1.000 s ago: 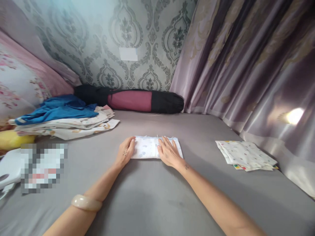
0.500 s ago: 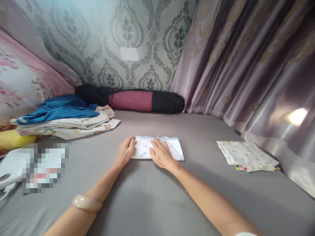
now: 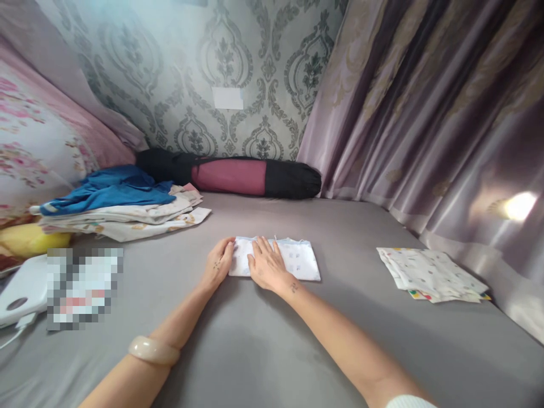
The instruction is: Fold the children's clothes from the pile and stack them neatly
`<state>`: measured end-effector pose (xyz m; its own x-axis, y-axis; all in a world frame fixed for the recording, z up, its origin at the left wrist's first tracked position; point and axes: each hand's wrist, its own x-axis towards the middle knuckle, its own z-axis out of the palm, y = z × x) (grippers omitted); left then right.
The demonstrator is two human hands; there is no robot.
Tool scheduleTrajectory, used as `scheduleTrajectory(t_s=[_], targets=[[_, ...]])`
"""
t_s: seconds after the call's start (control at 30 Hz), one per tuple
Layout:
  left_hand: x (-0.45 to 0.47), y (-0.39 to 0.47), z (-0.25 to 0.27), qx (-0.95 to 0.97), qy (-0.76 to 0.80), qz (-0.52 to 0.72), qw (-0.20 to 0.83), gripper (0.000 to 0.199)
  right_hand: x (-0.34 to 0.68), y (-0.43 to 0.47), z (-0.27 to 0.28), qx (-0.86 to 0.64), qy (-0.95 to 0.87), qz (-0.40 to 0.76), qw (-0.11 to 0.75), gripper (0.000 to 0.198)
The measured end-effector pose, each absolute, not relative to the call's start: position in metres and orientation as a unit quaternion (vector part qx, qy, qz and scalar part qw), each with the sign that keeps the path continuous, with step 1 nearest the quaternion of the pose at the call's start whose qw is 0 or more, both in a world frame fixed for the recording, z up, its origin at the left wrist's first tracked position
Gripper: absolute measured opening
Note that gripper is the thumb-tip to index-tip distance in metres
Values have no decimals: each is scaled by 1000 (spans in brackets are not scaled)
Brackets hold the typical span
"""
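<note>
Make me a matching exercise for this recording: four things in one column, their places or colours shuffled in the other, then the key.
Column 1
1. Left hand
2. Right hand
3. Bangle
4. Long roll

Column 2
A. Black and maroon
B. Around the left forearm
C. At the left edge of the white cloth
D. Laid on top of the white cloth

Right pairs: 1-C, 2-D, 3-B, 4-A

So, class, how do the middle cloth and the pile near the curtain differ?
The cloth has a bluish print; the pile has colourful edges. The cloth makes a neat rectangle; the pile shows uneven layers. The right hand rests on the cloth; no hand touches the pile. Both look folded and whitish, on the grey sheet.
</note>
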<state>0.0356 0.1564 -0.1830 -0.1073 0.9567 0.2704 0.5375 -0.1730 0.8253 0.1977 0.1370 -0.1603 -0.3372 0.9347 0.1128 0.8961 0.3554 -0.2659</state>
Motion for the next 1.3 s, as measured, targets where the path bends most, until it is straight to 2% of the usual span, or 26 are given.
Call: scheduleTrajectory(t_s=[0.33, 0.57, 0.8, 0.97, 1.3], targets=[[32, 161, -190, 605, 602, 457, 251, 42, 194, 135, -172, -568, -813, 53, 118, 57], [32, 161, -189, 598, 607, 459, 250, 42, 187, 140, -163, -579, -805, 83, 97, 55], [32, 161, -188, 601, 603, 456, 258, 42, 165, 141, -162, -576, -800, 83, 148, 56], [31, 162, -191, 599, 598, 463, 264, 42, 159, 138, -171, -577, -798, 82, 152, 59], [28, 165, -194, 547, 579, 530, 290, 39, 158, 141, -169, -586, -794, 95, 132, 59]])
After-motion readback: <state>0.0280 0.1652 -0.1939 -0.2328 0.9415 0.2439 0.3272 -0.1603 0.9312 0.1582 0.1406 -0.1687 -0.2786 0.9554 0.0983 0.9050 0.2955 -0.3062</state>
